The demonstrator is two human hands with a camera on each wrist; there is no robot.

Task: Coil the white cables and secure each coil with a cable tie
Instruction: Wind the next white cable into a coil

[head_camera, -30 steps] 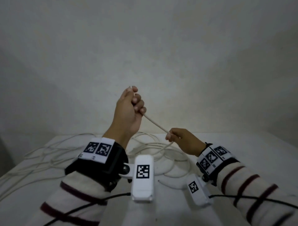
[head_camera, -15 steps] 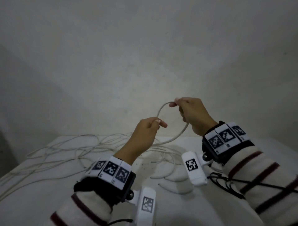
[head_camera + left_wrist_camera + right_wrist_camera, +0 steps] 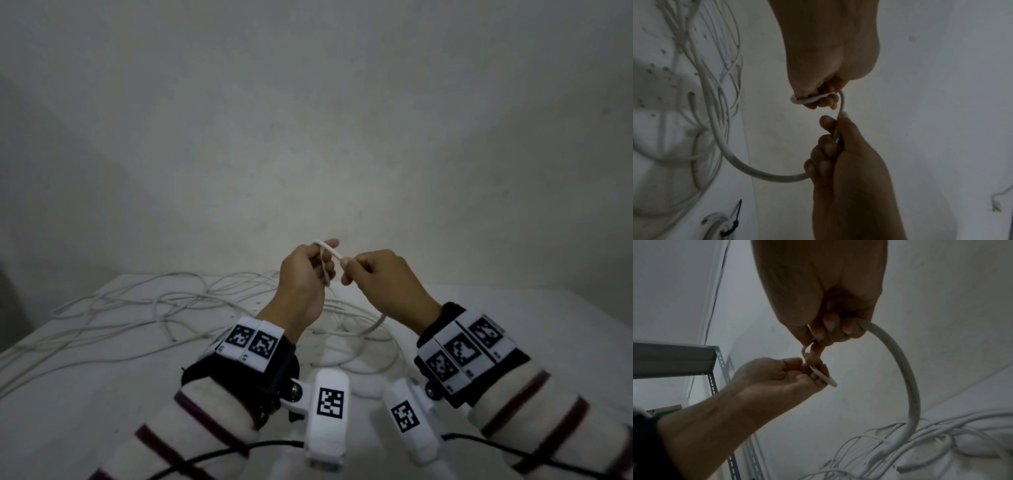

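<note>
Above the table, my left hand (image 3: 317, 265) grips a white cable (image 3: 334, 254), a small loop of which (image 3: 807, 100) wraps round its curled fingers (image 3: 824, 103). Close to its right, my right hand (image 3: 352, 272) pinches the same cable between thumb and fingers (image 3: 830, 123). From the right fist the cable (image 3: 910, 378) arcs down to a tangle of loose white cables (image 3: 164, 305) on the white table (image 3: 531, 325). A finished coil bound with a black cable tie (image 3: 731, 225) lies on the table in the left wrist view.
A plain wall (image 3: 308, 120) stands right behind the table. A grey metal shelf frame (image 3: 674, 360) shows at the left in the right wrist view. One cable end (image 3: 996, 204) lies apart from the tangle. Black camera leads (image 3: 219, 455) trail from both wrists.
My left hand came down from its raised position. My right hand rose with the cable, bent it into a loop, then closed in beside the left hand.
</note>
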